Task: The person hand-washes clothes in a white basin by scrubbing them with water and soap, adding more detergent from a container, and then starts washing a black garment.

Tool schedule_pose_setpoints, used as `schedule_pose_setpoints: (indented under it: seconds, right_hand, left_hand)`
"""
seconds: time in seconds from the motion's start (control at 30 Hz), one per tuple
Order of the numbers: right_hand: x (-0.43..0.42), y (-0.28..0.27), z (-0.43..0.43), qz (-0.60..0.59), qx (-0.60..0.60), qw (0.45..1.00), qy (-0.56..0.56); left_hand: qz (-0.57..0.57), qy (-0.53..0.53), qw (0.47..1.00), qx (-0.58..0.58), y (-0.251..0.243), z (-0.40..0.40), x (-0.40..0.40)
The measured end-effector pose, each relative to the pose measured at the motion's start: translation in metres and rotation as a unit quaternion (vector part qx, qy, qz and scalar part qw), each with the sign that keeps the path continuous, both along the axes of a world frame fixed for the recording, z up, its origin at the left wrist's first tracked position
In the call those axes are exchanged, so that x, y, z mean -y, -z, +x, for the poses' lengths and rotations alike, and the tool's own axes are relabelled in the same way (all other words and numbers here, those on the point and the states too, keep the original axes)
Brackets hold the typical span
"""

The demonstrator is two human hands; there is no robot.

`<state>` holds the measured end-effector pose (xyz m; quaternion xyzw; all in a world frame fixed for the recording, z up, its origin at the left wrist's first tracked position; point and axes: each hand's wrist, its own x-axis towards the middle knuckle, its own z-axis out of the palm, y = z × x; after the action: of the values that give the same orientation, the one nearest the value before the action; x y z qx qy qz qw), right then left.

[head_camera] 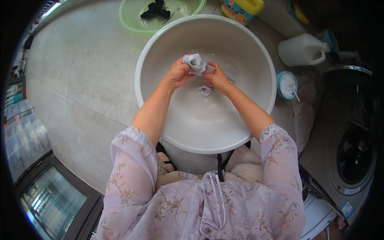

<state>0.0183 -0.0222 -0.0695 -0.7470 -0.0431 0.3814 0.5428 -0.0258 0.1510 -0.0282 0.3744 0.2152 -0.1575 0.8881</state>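
Observation:
My left hand point(179, 72) grips a wet, pale grey sock-like cloth point(194, 62), bunched with its opening turned up. At the right end of that cloth, my right hand point(218, 77) has its fingers and thumb around a fold. Both hands are over the inside of a large round white basin point(207, 138), with shallow water and some suds in its bottom. Below my hands, another white cloth piece point(205, 90) lies rolled up in the water. A further bit of cloth point(231, 79) shows beside my right wrist, mostly hidden by it.
A green translucent basin point(132, 25) with black cloth point(156, 10) stands beyond the rim. Farther right are a yellow detergent jug point(240, 10), a white plastic jug point(300, 49) and a tub of white powder point(287, 85). A front-loading washing machine point(327, 168) stands at right.

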Motion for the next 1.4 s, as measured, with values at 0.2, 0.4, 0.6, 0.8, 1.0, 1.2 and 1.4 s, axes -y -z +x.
schedule_pose_setpoints:
  seconds: [0.2, 0.4, 0.6, 0.8, 1.0, 1.2, 1.4]
  right_hand:
    - [0.010, 0.009, 0.009, -0.026, 0.255, 0.963, -0.085]
    - [0.018, 0.014, 0.016, -0.037, 0.095, 0.991, -0.086]
    - [0.017, -0.007, 0.032, 0.005, 0.206, 0.979, -0.006]
    - [-0.006, -0.057, 0.038, 0.107, -0.044, 0.992, 0.050]
    - [0.001, -0.049, 0.035, 0.097, -0.059, 0.993, 0.044]
    - [0.005, -0.042, 0.034, 0.170, -0.112, 0.976, 0.072]
    - [-0.004, -0.060, 0.029, 0.057, -0.066, 0.994, 0.068]
  left_hand:
    - [-0.084, 0.001, 0.996, 0.034, -0.016, 0.005, 0.004]
    - [-0.091, -0.013, 0.993, 0.075, -0.026, 0.009, -0.011]
    - [-0.058, -0.002, 0.998, 0.039, -0.015, 0.013, -0.008]
    - [0.208, 0.019, 0.977, 0.049, -0.009, 0.010, 0.012]
    - [0.333, -0.038, 0.941, 0.049, -0.010, 0.013, 0.018]
    - [0.294, -0.081, 0.951, -0.056, -0.014, 0.015, 0.015]
    - [0.212, -0.026, 0.976, -0.041, -0.015, 0.010, 0.012]
